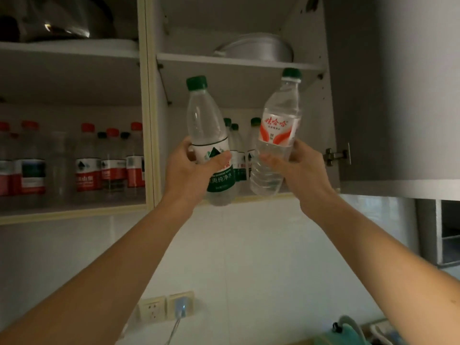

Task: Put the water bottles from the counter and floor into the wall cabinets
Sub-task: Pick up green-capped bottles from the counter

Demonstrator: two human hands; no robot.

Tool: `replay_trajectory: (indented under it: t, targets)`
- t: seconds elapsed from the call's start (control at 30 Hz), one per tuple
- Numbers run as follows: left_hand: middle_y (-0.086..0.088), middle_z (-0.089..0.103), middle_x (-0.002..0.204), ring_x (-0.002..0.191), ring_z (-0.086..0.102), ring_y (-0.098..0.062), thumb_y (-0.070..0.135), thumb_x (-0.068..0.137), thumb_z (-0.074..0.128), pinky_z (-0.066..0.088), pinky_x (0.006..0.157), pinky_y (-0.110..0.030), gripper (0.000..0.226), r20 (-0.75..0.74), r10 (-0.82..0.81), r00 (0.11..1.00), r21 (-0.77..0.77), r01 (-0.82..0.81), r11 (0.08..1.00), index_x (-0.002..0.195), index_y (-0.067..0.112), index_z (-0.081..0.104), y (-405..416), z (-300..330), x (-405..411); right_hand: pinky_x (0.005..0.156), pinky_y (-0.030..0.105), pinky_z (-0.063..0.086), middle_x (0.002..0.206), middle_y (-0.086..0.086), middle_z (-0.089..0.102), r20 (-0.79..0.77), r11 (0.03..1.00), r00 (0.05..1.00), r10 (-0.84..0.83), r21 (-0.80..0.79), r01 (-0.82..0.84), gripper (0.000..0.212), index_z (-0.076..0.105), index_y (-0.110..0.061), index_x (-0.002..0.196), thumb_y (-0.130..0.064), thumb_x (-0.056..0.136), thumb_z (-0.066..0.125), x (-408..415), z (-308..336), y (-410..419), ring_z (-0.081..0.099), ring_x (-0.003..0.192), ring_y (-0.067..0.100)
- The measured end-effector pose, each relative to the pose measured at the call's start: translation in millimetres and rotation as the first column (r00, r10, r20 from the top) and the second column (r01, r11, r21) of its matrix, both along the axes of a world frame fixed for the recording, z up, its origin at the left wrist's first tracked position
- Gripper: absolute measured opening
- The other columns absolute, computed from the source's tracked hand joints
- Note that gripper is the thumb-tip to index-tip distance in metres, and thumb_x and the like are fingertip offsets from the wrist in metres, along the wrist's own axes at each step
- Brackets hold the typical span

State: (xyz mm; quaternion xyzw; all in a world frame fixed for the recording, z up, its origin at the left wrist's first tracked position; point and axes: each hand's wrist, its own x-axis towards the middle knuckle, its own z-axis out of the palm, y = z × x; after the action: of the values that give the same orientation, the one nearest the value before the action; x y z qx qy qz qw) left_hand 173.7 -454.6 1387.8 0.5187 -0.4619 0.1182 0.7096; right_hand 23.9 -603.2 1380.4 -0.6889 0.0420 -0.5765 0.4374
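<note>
Green-label bottle (211, 143): clear plastic, green cap, white-and-green label, held aloft, tilted slightly left, before the right cabinet compartment (239, 95). Red-label bottle (276, 135): clear, green cap, white label with red print, tilted right, just beside the first. Green-capped bottles (240, 155) stand upright on the compartment's lower shelf behind them.

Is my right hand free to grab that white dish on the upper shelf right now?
Probably not: the right hand already grips the red-labelled bottle, and the white dish sits higher.
</note>
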Motion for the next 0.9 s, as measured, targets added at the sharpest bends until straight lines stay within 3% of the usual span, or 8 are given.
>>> replay_trajectory:
  t: [0.13,0.2,0.27,0.33,0.43,0.6,0.77,0.9]
  targets:
    - [0.016,0.066,0.097,0.083,0.064,-0.001,0.031,0.073,0.087,0.05,0.063,-0.021,0.047,-0.036,0.03,0.999,0.082,-0.027,0.996,0.111,0.031,0.061,-32.5,24.7,2.1,0.061,0.017,0.044,0.083,-0.03,0.071,-0.047,0.999,0.999,-0.009,0.048,0.011,0.03,0.063,-0.038,0.101,-0.031,0.078,0.082,3.0,22.7,-31.1,0.068,0.073,-0.01]
    - [0.007,0.068,0.107,0.09,0.067,-0.01,0.027,0.074,0.087,0.056,0.075,-0.031,0.053,-0.081,0.05,0.995,0.111,-0.04,0.993,0.119,0.021,0.061,-48.1,27.7,8.0,0.06,0.018,0.046,0.087,-0.02,0.074,-0.062,0.997,0.998,-0.002,0.078,0.007,0.034,0.064,-0.035,0.103,-0.029,0.076,0.083,8.3,23.2,-46.1,0.071,0.079,0.0]
    - [0.003,0.07,0.111,0.097,0.068,-0.016,0.027,0.075,0.086,0.057,0.089,-0.042,0.048,-0.1,0.079,0.992,0.134,-0.065,0.989,0.116,0.02,0.062,-61.8,27.6,14.5,0.055,0.017,0.049,0.095,-0.013,0.073,-0.073,0.994,0.997,-0.003,0.109,0.011,0.039,0.064,-0.03,0.111,-0.026,0.077,0.083,12.9,19.6,-61.2,0.069,0.087,0.005]
    - [0.008,0.068,0.102,0.096,0.068,-0.016,0.028,0.078,0.084,0.057,0.09,-0.044,0.037,-0.084,0.084,0.993,0.147,-0.071,0.987,0.107,0.024,0.061,-72.3,26.9,20.9,0.051,0.015,0.05,0.1,-0.011,0.072,-0.094,0.992,0.996,0.013,0.128,-0.001,0.043,0.064,-0.028,0.116,-0.026,0.078,0.082,17.4,15.8,-74.5,0.068,0.091,0.009]
    - [0.007,0.066,0.105,0.097,0.066,-0.015,0.032,0.081,0.081,0.056,0.09,-0.04,0.038,-0.062,0.095,0.994,0.193,-0.081,0.978,0.111,0.024,0.06,-83.7,29.3,31.3,0.061,0.02,0.049,0.1,-0.012,0.07,-0.113,0.992,0.993,0.031,0.129,-0.016,0.045,0.062,-0.028,0.12,-0.027,0.08,0.081,27.3,14.5,-91.4,0.067,0.091,0.007]
    - [0.006,0.065,0.099,0.086,0.063,-0.007,0.037,0.082,0.08,0.051,0.072,-0.024,0.039,0.079,0.189,0.979,0.295,-0.204,0.933,0.111,0.018,0.061,-94.0,33.2,49.4,0.06,0.017,0.044,0.094,-0.016,0.066,-0.181,0.997,0.983,0.038,0.078,-0.024,0.046,0.06,-0.027,0.127,-0.032,0.084,0.077,49.0,17.8,-111.0,0.063,0.083,0.002]
    - [-0.002,0.071,0.098,0.087,0.068,-0.014,0.04,0.08,0.08,0.058,0.076,-0.032,0.041,0.185,0.254,0.949,0.366,-0.307,0.879,0.106,0.011,0.067,-96.9,37.9,59.5,0.062,0.019,0.044,0.092,-0.018,0.064,-0.249,1.0,0.969,0.007,0.031,0.001,0.05,0.06,-0.024,0.131,-0.034,0.085,0.077,64.5,21.0,-124.2,0.061,0.082,0.001]
    - [0.0,0.068,0.084,0.076,0.066,-0.012,0.04,0.08,0.08,0.057,0.069,-0.031,0.03,0.243,0.337,0.91,0.358,-0.407,0.841,0.082,0.017,0.062,-106.6,37.3,63.1,0.066,0.021,0.046,0.09,-0.017,0.064,-0.286,1.0,0.958,0.016,0.023,-0.009,0.038,0.062,-0.031,0.116,-0.033,0.082,0.079,70.0,24.8,-132.0,0.061,0.084,0.003]
